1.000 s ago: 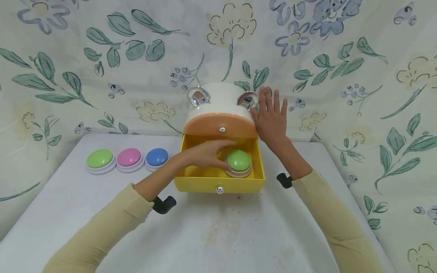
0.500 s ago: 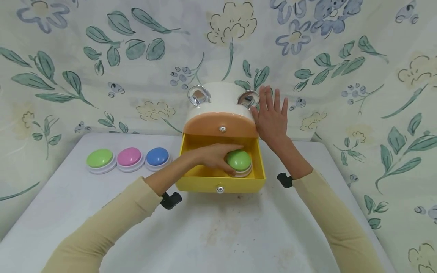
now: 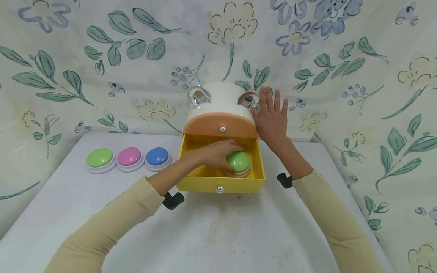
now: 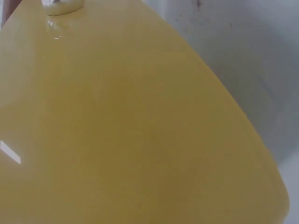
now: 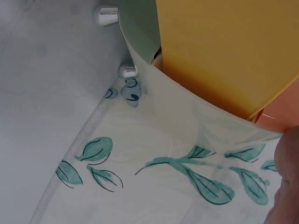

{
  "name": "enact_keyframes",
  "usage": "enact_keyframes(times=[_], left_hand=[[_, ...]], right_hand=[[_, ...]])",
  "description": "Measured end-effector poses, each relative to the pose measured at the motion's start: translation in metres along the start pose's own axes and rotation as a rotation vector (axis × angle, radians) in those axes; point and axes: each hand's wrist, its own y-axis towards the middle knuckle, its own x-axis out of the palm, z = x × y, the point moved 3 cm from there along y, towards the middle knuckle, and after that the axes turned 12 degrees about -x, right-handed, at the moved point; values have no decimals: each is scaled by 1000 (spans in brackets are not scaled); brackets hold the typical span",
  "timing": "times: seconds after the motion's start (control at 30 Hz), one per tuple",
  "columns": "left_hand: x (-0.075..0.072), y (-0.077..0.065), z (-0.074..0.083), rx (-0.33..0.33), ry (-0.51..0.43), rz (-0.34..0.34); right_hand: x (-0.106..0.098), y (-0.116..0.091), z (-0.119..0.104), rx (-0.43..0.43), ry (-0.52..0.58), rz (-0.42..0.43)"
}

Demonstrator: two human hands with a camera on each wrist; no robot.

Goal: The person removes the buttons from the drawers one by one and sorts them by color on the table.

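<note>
L hand [image 3: 217, 156] looks curled round the left side of the green btn [image 3: 238, 162], thumb at the front, so I'd call that a grip tbh. R hand [image 3: 272, 123] is flat, fingers straight, up against the side of the box [image 3: 223, 99]. Imo pinch low on the base, not the dome, so it won't tip, & mind the drawer [image 3: 246, 185] front w/ your wrist. Light bracing from the R hand is prob plenty. Btn has a glossy dome, pale base, sits upright in the drawer's right half. Blue btn [image 3: 157, 156], pink btn [image 3: 129, 156] & 2nd green btn [image 3: 99, 157] are lined up on the table [image 3: 164, 242], off left.
</note>
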Motion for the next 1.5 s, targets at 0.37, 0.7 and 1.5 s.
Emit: enact_keyframes(times=[0.37, 0.7, 1.5], left_hand=[[-10, -19, 9, 36, -44, 84], [-32, -46, 12, 111, -114, 210], [-60, -179, -101, -171, -168, 428]], right_hand=[[0, 0, -1, -1, -5, 8], [1, -1, 1, 5, -5, -1], [-2, -3, 0, -11, -25, 8]])
